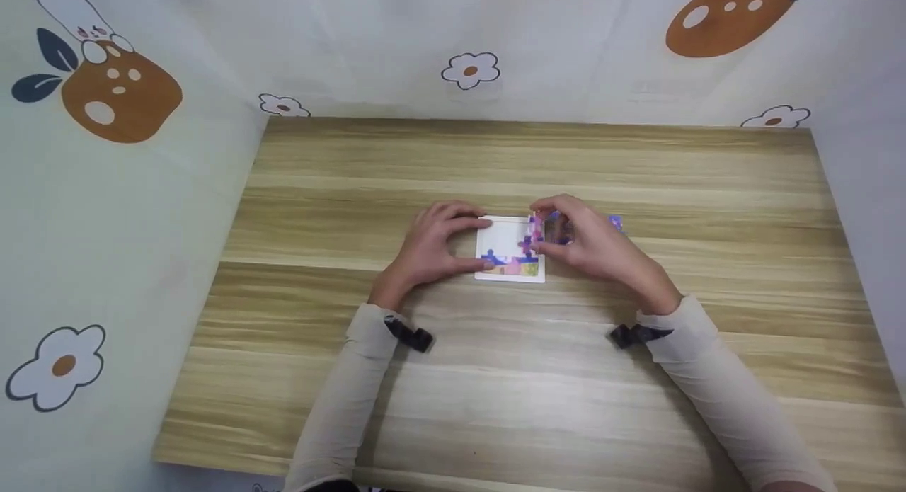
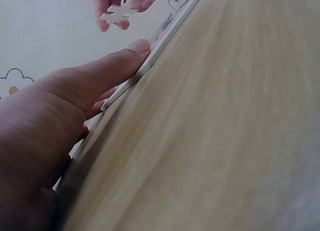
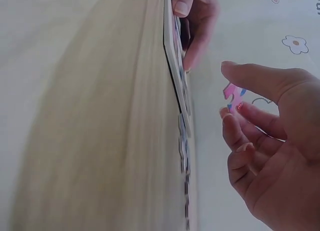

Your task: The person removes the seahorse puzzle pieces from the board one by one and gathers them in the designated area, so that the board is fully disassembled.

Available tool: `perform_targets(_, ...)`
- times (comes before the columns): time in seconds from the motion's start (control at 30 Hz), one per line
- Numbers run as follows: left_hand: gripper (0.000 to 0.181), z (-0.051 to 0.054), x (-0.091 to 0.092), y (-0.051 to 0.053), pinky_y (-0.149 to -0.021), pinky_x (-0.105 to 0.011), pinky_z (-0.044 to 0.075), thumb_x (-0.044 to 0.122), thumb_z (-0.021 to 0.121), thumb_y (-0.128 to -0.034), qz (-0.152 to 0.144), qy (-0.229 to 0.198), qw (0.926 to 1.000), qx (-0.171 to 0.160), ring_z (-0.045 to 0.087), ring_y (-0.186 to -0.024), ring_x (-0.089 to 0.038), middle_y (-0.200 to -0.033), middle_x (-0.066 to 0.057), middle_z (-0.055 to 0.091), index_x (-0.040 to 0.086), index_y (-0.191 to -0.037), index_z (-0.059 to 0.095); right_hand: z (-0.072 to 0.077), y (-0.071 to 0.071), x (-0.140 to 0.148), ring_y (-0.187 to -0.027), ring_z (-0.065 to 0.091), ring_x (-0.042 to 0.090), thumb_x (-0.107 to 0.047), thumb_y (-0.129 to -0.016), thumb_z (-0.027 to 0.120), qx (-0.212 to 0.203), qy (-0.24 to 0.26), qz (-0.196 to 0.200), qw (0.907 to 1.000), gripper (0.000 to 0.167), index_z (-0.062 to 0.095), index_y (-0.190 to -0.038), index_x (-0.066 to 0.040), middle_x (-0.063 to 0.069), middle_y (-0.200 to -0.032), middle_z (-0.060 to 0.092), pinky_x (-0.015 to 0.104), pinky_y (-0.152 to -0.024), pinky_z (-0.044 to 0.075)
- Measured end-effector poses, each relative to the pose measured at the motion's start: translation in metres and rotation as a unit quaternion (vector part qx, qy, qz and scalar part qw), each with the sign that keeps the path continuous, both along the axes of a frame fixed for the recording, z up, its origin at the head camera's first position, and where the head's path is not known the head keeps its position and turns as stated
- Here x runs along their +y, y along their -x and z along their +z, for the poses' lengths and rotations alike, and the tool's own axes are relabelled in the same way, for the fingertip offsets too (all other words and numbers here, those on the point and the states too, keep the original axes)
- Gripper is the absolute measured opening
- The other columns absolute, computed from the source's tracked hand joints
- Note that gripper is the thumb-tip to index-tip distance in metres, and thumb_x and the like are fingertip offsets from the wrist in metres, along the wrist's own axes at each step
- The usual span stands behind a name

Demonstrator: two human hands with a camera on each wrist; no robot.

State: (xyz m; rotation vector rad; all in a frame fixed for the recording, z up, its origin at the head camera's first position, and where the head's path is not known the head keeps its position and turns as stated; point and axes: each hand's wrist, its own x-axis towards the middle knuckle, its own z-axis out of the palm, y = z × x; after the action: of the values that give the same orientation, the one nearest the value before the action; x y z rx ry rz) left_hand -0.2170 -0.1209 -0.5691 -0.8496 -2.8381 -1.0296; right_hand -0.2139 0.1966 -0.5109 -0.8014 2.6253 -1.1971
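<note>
A small square puzzle tray [image 1: 504, 235] lies on the table, with joined picture pieces [image 1: 515, 266] along its near side. My left hand [image 1: 440, 243] rests at its left side, thumb and index finger stretched out and pressing on the border. In the left wrist view, the thumb [image 2: 115, 66] lies on the tray's rim. My right hand [image 1: 593, 241] pinches a pink and blue puzzle piece [image 3: 234, 95] between thumb and fingertips. That piece is raised over the tray's right side, apart from it; its pale back [image 2: 119, 13] faces the left wrist camera.
Loose puzzle pieces [image 1: 616, 223] lie on the table right of the tray, partly hidden under my right hand. The wood-grain table [image 1: 495, 379] meets a patterned curtain [image 1: 566, 67] at the back and sides.
</note>
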Motion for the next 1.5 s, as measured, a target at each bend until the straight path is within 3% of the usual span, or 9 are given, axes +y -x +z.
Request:
perform_targets(0.33,0.072,0.002,-0.001,-0.001,-0.129,-0.050,0.028,0.068,0.087,-0.0793,0.000,-0.008,0.9999,-0.008,0.048,-0.147,-0.020,-0.152,0.008,0.063,0.032,-0.139,0.074,-0.002,-0.005,0.022,-0.097,0.062,0.023,-0.007,-0.086,0.090,0.010,-0.011,0.001,0.9999,0.060,0.068,-0.142,-0.008,0.008,-0.116,0.068,0.035,-0.081,0.052)
perform_targets(0.63,0.073,0.003,0.000,-0.001,-0.128,-0.051,0.029,0.070,0.087,-0.0784,0.004,-0.006,0.9999,-0.014,0.048,-0.147,-0.019,-0.152,0.010,0.062,0.033,-0.140,0.073,-0.004,-0.010,0.042,-0.103,0.062,0.022,-0.007,-0.087,0.089,-0.010,-0.035,-0.015,0.9992,0.059,0.068,-0.143,-0.010,0.008,-0.121,0.068,0.032,-0.089,0.052)
perform_targets(1.07,0.073,0.002,0.000,-0.001,-0.129,-0.050,0.028,0.070,0.087,-0.0786,0.003,-0.010,0.9999,-0.014,0.047,-0.147,-0.018,-0.153,0.010,0.062,0.033,-0.140,0.073,-0.006,-0.013,0.063,-0.099,0.062,0.019,-0.014,-0.089,0.090,-0.014,-0.059,-0.025,0.9979,0.059,0.068,-0.143,-0.011,0.004,-0.121,0.069,0.028,-0.082,0.053)
perform_targets(1.3,0.071,0.000,-0.002,-0.002,-0.126,-0.050,0.033,0.067,0.089,-0.0794,-0.002,-0.018,0.9998,-0.001,0.050,-0.146,-0.020,-0.152,0.008,0.064,0.032,-0.140,0.074,-0.008,-0.015,0.067,-0.097,0.064,0.021,-0.019,-0.087,0.093,-0.013,-0.082,-0.031,0.9961,0.057,0.070,-0.139,-0.008,0.007,-0.114,0.070,0.033,-0.081,0.055)
perform_targets(1.5,0.070,0.001,-0.001,-0.001,-0.125,-0.050,0.033,0.066,0.088,-0.0803,-0.005,-0.018,0.9998,-0.002,0.051,-0.145,-0.020,-0.152,0.008,0.063,0.033,-0.140,0.074,-0.008,-0.015,0.070,-0.108,0.066,0.025,-0.017,-0.086,0.093,-0.023,-0.085,-0.025,0.9958,0.054,0.071,-0.135,-0.009,0.009,-0.126,0.072,0.044,-0.093,0.055)
